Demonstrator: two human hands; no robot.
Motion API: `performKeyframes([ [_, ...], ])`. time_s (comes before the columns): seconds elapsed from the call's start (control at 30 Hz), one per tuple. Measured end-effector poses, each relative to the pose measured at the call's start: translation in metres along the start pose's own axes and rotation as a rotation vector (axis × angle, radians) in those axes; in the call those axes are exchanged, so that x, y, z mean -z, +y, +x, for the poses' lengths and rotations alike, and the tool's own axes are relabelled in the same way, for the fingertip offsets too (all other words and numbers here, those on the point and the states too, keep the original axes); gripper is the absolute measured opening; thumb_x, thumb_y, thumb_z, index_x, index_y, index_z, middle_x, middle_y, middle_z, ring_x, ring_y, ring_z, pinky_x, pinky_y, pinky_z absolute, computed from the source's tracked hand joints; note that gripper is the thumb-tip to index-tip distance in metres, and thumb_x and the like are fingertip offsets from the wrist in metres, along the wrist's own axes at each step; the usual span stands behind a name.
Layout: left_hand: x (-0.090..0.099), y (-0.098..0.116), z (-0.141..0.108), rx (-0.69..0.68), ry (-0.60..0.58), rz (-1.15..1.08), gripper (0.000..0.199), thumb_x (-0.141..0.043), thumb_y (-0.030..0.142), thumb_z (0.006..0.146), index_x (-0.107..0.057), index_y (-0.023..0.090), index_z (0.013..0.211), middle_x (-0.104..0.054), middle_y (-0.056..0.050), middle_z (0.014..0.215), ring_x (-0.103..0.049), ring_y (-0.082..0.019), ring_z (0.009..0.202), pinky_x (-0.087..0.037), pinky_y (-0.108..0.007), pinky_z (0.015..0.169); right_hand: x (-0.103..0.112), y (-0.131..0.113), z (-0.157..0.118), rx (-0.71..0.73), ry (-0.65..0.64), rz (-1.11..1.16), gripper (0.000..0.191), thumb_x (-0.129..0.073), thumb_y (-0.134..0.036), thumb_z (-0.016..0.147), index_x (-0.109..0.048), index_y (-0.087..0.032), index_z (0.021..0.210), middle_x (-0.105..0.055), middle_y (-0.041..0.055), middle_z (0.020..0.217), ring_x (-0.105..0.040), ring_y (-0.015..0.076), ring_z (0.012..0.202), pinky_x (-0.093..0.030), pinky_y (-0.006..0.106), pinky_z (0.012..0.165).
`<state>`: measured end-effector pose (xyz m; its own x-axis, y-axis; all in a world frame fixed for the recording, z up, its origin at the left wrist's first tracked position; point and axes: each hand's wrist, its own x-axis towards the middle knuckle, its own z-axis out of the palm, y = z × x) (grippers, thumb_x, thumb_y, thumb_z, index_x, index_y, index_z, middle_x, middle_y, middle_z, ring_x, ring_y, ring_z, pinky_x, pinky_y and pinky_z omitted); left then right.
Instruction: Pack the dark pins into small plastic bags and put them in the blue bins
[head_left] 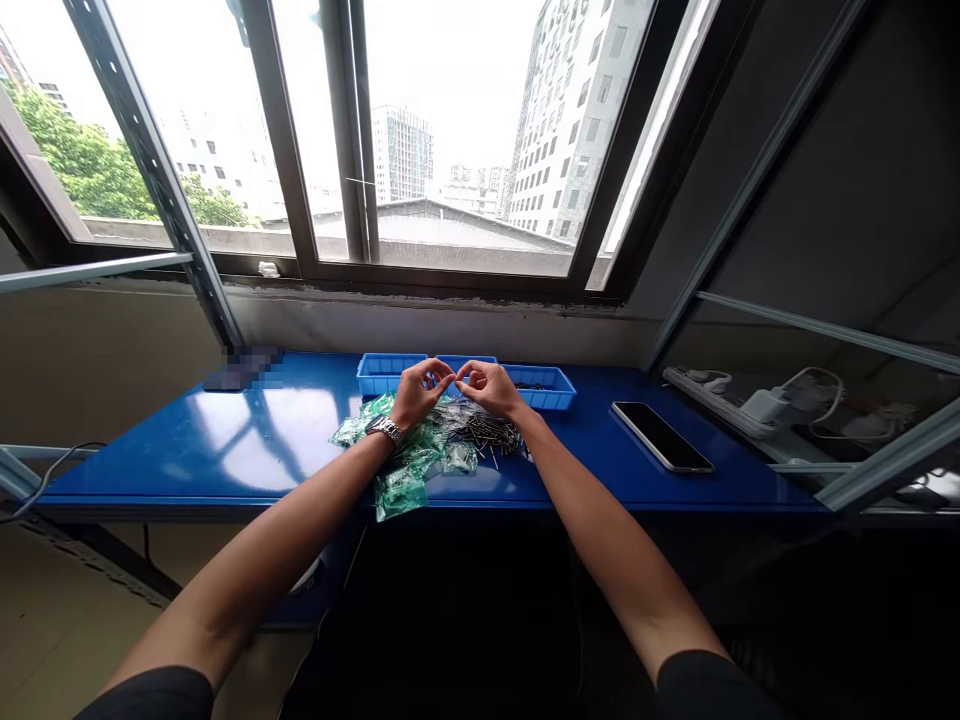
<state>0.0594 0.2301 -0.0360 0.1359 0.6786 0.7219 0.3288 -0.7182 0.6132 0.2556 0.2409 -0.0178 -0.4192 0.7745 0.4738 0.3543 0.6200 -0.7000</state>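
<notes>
A heap of dark pins (491,435) is lying near the middle of the blue tabletop (187,470), just below the right hand (489,389) and beside the left hand (421,393). Both hands are hovering close together in front of the blue trays (390,373), each with thumb and fingertips (444,370) pressed into a pinch; whether either is pinching a pin is too small to tell. Green plastic bags (409,460) are lying under the left hand, against the heap. A phone (661,436) is lying toward the tabletop's right end.
</notes>
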Motion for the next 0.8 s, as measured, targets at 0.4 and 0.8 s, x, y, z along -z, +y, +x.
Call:
performKeyframes([
  [0.4,-0.0025,-0.0048,0.0001,-0.007,-0.112,0.030,0.022,-0.069,0.039,0.093,-0.072,0.018,0.088,-0.072,-0.005,0.085,-0.064,-0.018,0.077,-0.045,-0.029,0.066,-0.0024,-0.0050,-0.0018,0.022,0.126,-0.009,0.030,-0.071,-0.042,0.082,-0.069,-0.014,0.093,-0.053,-0.0031,0.062,-0.048,0.0113,0.056,-0.037,0.023,0.054],
  [0.8,-0.0003,-0.0006,0.0002,0.004,-0.004,-0.008,0.023,-0.068,0.040,0.094,-0.070,0.018,0.088,-0.071,-0.004,0.084,-0.062,-0.016,0.073,-0.045,-0.029,0.065,0.0001,0.0004,-0.0007,-0.011,0.027,-0.010,0.029,-0.070,-0.043,0.084,-0.069,-0.014,0.091,-0.052,-0.0032,0.061,-0.044,0.0106,0.054,-0.036,0.024,0.053],
])
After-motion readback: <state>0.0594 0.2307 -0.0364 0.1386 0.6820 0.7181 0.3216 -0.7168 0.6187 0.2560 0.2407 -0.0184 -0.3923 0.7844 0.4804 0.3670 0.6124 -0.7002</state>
